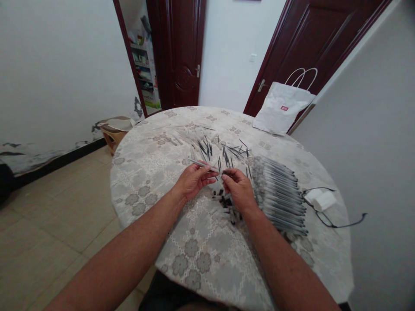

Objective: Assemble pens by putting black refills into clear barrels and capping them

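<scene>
Between the thumb and fingers of my left hand (193, 180) is a slim pale pen barrel (196, 162), pointing up and left. My right hand (240, 188) is closed in a pinch at the barrel's right end. Something small and dark shows at its fingertips, too small to name. Just below the hands lies a heap of small black and clear pen parts (227, 203). Thin dark refills (205, 147) are scattered beyond my fingers, with loose clear tubes (178, 137) farther left. Beside my right wrist, finished-looking pens (282, 194) lie stacked in a neat row.
A round table with a flowered cloth (139, 203) carries everything. Eyeglasses (330, 222) and a crumpled white tissue (322, 199) lie at the right edge. At the back right stands a white paper bag (281, 108). A stool (115, 129) is beyond the table's left side.
</scene>
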`<state>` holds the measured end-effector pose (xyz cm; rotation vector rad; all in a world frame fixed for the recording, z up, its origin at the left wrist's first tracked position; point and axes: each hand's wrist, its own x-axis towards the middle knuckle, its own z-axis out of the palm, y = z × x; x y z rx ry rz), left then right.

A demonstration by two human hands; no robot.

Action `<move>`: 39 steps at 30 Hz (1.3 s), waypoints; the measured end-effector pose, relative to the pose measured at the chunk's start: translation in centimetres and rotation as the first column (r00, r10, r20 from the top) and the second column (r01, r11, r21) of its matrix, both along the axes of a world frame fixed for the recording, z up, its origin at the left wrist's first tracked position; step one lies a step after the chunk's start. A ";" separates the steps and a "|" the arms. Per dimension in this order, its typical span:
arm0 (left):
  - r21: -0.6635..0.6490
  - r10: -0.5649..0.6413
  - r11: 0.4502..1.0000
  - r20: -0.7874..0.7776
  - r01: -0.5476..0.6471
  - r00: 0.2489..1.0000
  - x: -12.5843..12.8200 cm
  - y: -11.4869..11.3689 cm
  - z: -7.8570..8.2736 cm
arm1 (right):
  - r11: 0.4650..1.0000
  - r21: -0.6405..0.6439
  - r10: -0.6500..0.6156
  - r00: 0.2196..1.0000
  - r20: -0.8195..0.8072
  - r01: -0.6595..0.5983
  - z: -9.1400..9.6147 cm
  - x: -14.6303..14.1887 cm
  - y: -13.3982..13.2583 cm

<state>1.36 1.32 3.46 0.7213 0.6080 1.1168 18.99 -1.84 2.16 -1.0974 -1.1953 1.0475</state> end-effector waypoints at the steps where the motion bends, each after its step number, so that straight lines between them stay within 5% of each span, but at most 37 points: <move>1: -0.004 0.002 1.000 -0.002 -0.002 1.000 0.0 0.0 0.0 | 1.000 0.001 -0.006 1.000 0.011 0.006 0.0 -0.1 0.0; 28: 0.046 -0.010 0.999 -0.065 0.013 0.998 0.2 -0.2 -0.2 | 0.998 0.036 -0.048 0.988 0.144 0.043 -0.4 0.1 -0.1; 39: 0.084 -0.033 0.996 -0.102 0.042 0.994 0.2 -0.2 -0.5 | 0.993 0.105 -0.097 0.894 0.438 0.056 0.3 -0.1 -1.1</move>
